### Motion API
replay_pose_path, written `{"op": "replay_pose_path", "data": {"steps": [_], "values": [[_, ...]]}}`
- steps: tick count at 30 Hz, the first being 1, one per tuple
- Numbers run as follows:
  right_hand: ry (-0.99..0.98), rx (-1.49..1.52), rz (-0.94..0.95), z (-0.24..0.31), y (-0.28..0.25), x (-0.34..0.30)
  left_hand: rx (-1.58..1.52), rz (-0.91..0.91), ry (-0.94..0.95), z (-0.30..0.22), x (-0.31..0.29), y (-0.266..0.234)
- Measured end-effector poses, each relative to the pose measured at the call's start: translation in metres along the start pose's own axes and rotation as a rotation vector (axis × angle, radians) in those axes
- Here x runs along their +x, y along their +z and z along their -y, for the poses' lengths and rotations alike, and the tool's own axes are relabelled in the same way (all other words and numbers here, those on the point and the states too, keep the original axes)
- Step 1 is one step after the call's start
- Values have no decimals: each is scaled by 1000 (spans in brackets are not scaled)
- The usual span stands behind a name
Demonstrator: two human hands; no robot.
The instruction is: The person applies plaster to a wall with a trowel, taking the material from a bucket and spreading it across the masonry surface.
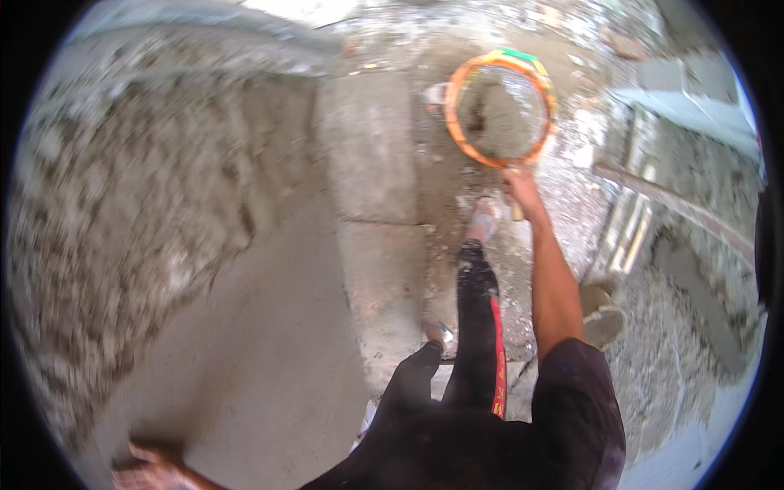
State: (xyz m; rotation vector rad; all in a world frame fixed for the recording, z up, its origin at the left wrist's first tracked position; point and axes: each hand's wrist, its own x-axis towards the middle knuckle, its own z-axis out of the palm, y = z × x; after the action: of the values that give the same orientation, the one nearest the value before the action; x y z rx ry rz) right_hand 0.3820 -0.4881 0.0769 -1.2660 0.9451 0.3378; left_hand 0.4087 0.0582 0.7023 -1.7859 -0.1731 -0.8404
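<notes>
My right hand (521,192) reaches forward to the near rim of a round bucket (549,92) with an orange edge and a green patch at its far side. Grey wet mortar (508,122) lies inside the bucket. A short pale handle (516,213) sticks out below the fist, which is closed round it; the tool's other end cannot be made out. At the lower left, my left hand (151,471) has its fingers apart and holds nothing. It is over or beside a smooth grey mortar surface (269,327); whether it touches cannot be told.
Rough, lumpy mortar (139,188) borders the smooth area on the left. A block ledge (376,147) runs along its right side. On the right lie a long wooden bar (678,208), pale strips (633,237) and a round container (604,325). My feet stand between.
</notes>
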Motion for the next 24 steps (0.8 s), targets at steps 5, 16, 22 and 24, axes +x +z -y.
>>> {"op": "replay_pose_path", "data": {"steps": [5, 16, 22, 24], "values": [[-32, 361, -56, 68, 2, -111, -131, -114, -56, 28, 9, 17], [-318, -357, -935, 79, 328, -21, -66, -121, -153, 36, 10, 25], [-317, -303, -173, 94, 390, -246, 53, -71, -108, 51, 0, 17], [-95, -554, -252, 89, 267, -209, 23, -66, -41, 50, 6, 19]]}}
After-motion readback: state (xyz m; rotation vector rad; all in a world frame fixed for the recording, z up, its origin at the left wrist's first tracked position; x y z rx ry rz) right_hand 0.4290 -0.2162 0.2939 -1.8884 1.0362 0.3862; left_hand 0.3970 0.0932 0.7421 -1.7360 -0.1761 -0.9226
